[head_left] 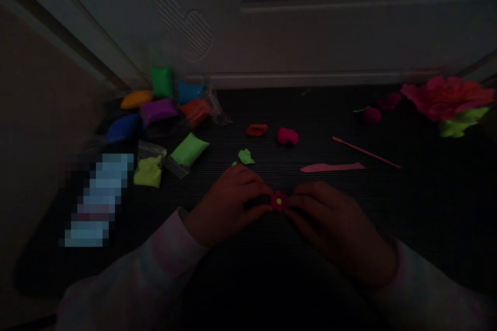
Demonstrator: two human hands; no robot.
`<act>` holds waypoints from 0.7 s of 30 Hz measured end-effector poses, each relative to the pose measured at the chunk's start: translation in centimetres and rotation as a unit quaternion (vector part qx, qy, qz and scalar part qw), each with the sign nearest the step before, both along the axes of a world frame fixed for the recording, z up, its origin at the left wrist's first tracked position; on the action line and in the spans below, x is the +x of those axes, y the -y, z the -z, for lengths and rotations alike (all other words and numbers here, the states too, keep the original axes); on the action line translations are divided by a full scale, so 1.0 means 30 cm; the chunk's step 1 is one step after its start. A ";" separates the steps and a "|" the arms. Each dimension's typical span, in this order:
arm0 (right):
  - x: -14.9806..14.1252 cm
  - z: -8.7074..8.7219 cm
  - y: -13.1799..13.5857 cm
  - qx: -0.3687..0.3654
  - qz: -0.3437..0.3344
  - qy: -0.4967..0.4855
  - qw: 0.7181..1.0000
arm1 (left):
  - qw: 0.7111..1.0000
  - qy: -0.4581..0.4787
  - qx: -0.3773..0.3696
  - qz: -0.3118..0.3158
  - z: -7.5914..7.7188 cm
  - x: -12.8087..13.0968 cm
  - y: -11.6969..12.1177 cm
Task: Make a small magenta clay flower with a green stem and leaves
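Note:
Between my two hands is a small clay flower (278, 201) with dark pink petals and a yellow centre. My left hand (229, 201) pinches its left edge with thumb and forefinger. From the other side, the fingertips of my right hand (337, 222) close on its right edge. Just beyond lie a pink clay knife (332, 167) and a thin pink modelling stick (367, 152). A lump of pink clay (288, 136), an orange-red piece of clay (257, 130) and a flattened light green scrap (246, 156) rest farther back on the dark ribbed table.
Several bags of coloured clay, among them a purple one (160, 110) and a light green one (189, 150), lie at the back left. A blurred bright rectangle (103, 199) is at the left. At the far right sit a large pink flower (446, 95) and a round magenta piece (371, 115).

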State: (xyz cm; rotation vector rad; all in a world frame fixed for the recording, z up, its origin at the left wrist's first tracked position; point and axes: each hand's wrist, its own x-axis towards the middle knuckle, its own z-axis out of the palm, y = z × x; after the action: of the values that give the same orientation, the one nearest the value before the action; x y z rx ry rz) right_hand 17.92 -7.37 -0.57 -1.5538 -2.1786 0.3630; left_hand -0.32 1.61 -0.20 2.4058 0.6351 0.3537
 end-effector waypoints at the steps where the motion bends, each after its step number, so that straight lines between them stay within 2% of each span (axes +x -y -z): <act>1: 0.000 -0.001 0.000 0.001 -0.001 -0.001 1.000 | 1.000 -0.001 0.001 0.000 0.000 -0.001 0.001; 15: -0.011 -0.011 0.000 -0.003 -0.004 0.017 1.000 | 1.000 -0.002 0.006 -0.004 -0.006 -0.002 0.006; 21: 0.000 -0.020 -0.004 -0.032 0.024 -0.067 0.997 | 1.000 -0.008 0.010 -0.002 -0.011 -0.006 0.008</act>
State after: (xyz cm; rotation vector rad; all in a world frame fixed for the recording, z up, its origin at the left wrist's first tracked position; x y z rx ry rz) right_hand 17.91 -7.24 0.01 -1.5657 -2.0419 0.5122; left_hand -0.51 1.36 0.14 2.4293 0.6466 0.3448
